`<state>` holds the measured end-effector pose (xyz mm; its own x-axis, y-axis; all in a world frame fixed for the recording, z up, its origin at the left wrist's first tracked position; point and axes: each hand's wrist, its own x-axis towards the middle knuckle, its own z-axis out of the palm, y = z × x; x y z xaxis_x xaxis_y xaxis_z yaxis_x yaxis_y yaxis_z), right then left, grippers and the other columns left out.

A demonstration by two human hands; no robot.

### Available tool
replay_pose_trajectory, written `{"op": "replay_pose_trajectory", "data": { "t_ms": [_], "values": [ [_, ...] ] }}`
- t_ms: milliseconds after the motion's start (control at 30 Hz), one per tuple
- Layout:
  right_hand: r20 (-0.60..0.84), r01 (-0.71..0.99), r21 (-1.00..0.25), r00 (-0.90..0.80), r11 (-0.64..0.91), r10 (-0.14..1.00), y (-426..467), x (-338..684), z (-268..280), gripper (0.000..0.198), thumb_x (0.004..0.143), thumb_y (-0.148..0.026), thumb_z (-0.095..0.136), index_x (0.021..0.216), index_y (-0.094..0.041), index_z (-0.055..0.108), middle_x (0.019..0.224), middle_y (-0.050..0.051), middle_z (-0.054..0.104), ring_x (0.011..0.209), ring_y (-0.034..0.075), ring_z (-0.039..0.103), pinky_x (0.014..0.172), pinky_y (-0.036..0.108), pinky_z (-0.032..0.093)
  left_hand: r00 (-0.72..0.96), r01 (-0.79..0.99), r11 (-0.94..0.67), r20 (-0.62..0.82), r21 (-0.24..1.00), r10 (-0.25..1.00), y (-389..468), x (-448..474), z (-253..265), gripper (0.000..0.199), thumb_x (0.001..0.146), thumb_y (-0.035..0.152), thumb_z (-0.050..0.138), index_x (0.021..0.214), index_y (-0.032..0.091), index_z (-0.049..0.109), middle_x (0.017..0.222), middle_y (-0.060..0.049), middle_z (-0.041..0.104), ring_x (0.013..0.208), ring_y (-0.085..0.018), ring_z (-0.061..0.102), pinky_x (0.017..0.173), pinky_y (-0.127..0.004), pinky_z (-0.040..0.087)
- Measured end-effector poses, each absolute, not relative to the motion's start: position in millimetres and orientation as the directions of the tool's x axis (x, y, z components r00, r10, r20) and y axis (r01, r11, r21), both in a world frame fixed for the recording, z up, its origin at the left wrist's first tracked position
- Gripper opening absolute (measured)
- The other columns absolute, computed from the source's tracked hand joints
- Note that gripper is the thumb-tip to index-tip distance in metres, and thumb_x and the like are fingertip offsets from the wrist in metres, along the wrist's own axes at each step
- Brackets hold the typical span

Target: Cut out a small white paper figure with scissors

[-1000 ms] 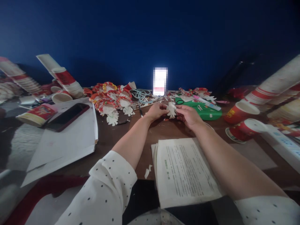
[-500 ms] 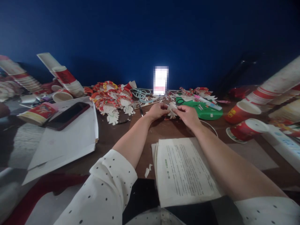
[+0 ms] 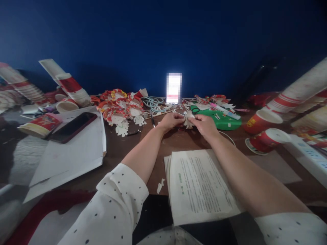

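A small white paper cutout (image 3: 189, 119) with jagged, finger-like edges is held above the brown table between my two hands. My left hand (image 3: 171, 122) pinches it from the left side, fingers pressed together. From the other side, my right hand (image 3: 205, 124) grips its right edge between thumb and fingers. Fingertips hide parts of the cutout. Similar white cut pieces (image 3: 121, 127) joined to red-patterned paper rings lie in a pile left of my hands. Just behind my right hand are scissors (image 3: 195, 110) with dark handles, beside a green sheet (image 3: 224, 119).
Printed pages (image 3: 201, 183) lie in front of me, with paper scraps (image 3: 160, 186) beside them. A dark phone (image 3: 74, 127) rests on white sheets at left. Paper cups (image 3: 265, 120) stand at right. A lit, blurred screen (image 3: 174, 88) and cables (image 3: 155, 103) are at the back.
The white cutout has turned slightly between my fingers and shows a little more of its surface. Both hands keep nearly the same place; the whole view shifts slightly.
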<state>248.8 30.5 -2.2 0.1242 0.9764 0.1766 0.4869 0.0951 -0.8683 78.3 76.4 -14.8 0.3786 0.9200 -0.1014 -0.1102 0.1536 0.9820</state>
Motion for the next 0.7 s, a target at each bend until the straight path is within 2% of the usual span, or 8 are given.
{"op": "replay_pose_trajectory", "data": {
  "t_ms": [300, 533, 700],
  "values": [
    [0.190, 0.494, -0.863, 0.128, 0.104, 0.973, 31.0, 248.6, -3.7, 0.042, 0.074, -0.060, 0.073, 0.064, -0.019, 0.069, 0.056, -0.002, 0.055, 0.058, 0.014, 0.045, 0.056, 0.027, 0.033, 0.368, -0.113, 0.159, -0.107, 0.981, 0.924, 76.5, 78.1, -13.8, 0.009, 0.078, 0.007, 0.075, 0.076, 0.009, 0.066, 0.060, 0.002, 0.063, 0.056, -0.007, 0.058, 0.067, -0.024, 0.050],
    [0.205, 0.511, -0.852, 0.120, 0.117, 0.971, 30.3, 248.5, -3.5, 0.047, 0.073, -0.065, 0.072, 0.061, -0.020, 0.065, 0.054, -0.003, 0.051, 0.056, 0.013, 0.041, 0.055, 0.028, 0.031, 0.375, -0.126, 0.168, -0.110, 0.978, 0.920, 78.2, 77.5, -15.9, 0.012, 0.077, 0.009, 0.078, 0.076, 0.010, 0.066, 0.062, 0.002, 0.064, 0.057, -0.007, 0.058, 0.067, -0.025, 0.050],
    [0.193, 0.484, -0.868, 0.120, 0.112, 0.974, 31.2, 247.7, -4.4, 0.042, 0.073, -0.060, 0.072, 0.065, -0.019, 0.068, 0.057, -0.002, 0.055, 0.058, 0.013, 0.043, 0.056, 0.027, 0.032, 0.391, -0.129, 0.166, -0.104, 0.978, 0.915, 79.5, 76.3, -16.1, 0.012, 0.078, 0.011, 0.079, 0.076, 0.009, 0.067, 0.062, 0.002, 0.064, 0.058, -0.007, 0.059, 0.066, -0.023, 0.050]
  ]
}}
